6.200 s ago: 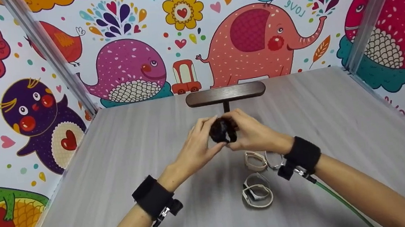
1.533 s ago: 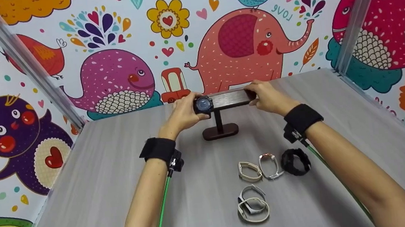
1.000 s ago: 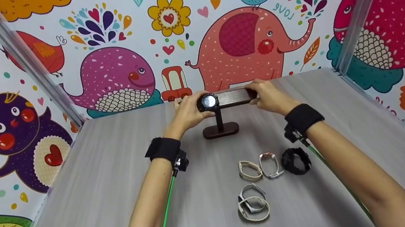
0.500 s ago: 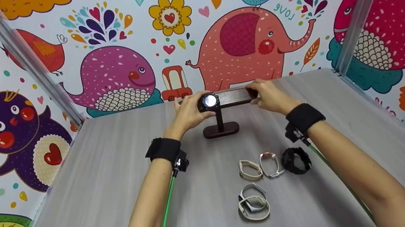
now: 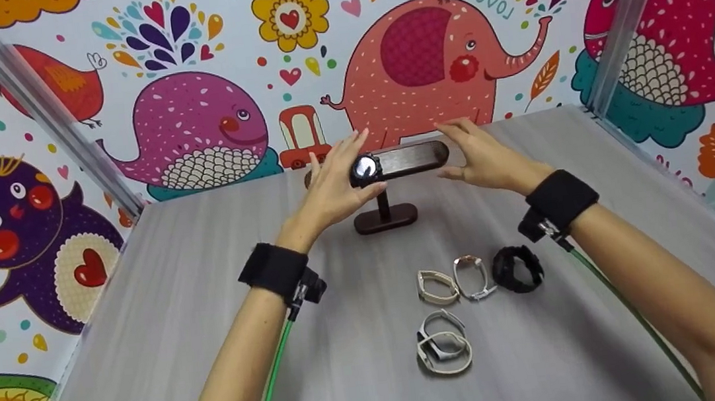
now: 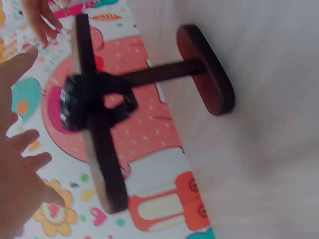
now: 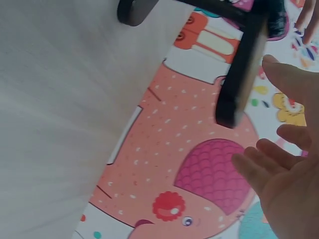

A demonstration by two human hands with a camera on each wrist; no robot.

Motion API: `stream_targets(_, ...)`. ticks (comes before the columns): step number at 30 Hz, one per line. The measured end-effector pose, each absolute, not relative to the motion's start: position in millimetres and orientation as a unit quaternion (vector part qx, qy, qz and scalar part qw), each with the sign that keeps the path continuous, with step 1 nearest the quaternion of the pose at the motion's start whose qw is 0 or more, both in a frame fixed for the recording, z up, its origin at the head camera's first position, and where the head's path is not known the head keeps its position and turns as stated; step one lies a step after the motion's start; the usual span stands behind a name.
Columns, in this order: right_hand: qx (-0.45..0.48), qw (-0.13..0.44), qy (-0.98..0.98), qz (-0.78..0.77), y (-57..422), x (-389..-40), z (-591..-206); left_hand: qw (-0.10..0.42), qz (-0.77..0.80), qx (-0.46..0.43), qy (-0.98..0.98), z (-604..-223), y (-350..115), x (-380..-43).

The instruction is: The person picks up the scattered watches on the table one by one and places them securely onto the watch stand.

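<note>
A black watch [image 5: 365, 169] with a round face is looped around the bar of a dark brown T-shaped watch stand [image 5: 416, 158], left of the bar's middle. My left hand [image 5: 332, 188] is spread beside the watch; in the left wrist view a gap shows between its fingers and the watch [image 6: 79, 102]. Off the bar's right end hovers my right hand [image 5: 486, 159], thumb and fingers apart and holding nothing. The right wrist view also has that bar end [image 7: 237, 92] clear of the hand. The stand's base [image 5: 386, 218] rests upright on the table.
Nearer on the grey table [image 5: 348, 361] lie a beige band [image 5: 436, 287], a white watch [image 5: 474, 278] and a black watch [image 5: 517, 269] in a row. Below them, two pale bands [image 5: 444, 344] overlap. A cartoon-printed wall [image 5: 313, 92] stands close behind the stand.
Earlier both hands held a black watch before the stand; then it was on the bar, left hand gripping it, right hand the bar's end. Now both have let go and spread apart.
</note>
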State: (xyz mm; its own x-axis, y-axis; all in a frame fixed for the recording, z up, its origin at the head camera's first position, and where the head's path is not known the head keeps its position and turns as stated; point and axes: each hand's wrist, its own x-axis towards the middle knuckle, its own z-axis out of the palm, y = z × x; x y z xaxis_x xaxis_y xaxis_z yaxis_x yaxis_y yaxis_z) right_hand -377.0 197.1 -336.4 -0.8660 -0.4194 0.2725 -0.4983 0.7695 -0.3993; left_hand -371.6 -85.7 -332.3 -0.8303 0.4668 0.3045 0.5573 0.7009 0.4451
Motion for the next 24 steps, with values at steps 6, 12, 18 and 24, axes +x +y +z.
stream_targets(6,0.249,0.082,-0.938,0.228,212.2,-346.1,-328.2,0.088,-0.305,-0.352,-0.881,-327.2,-64.5,-341.1)
stream_targets(12,0.275,0.084,-0.931,0.223,227.5,-312.1,-329.4,0.054,-0.309,-0.395,-0.864,-334.4,-38.5,-311.9)
stream_targets(18,0.271,0.058,-0.933,0.23,238.8,-282.9,-344.3,-0.021,-0.279,-0.412,-0.867,-355.3,-8.1,-289.0)
stream_targets(24,0.269,0.044,-0.938,0.215,252.6,-262.7,-369.2,-0.063,-0.213,-0.46,-0.86,-380.7,20.9,-274.0)
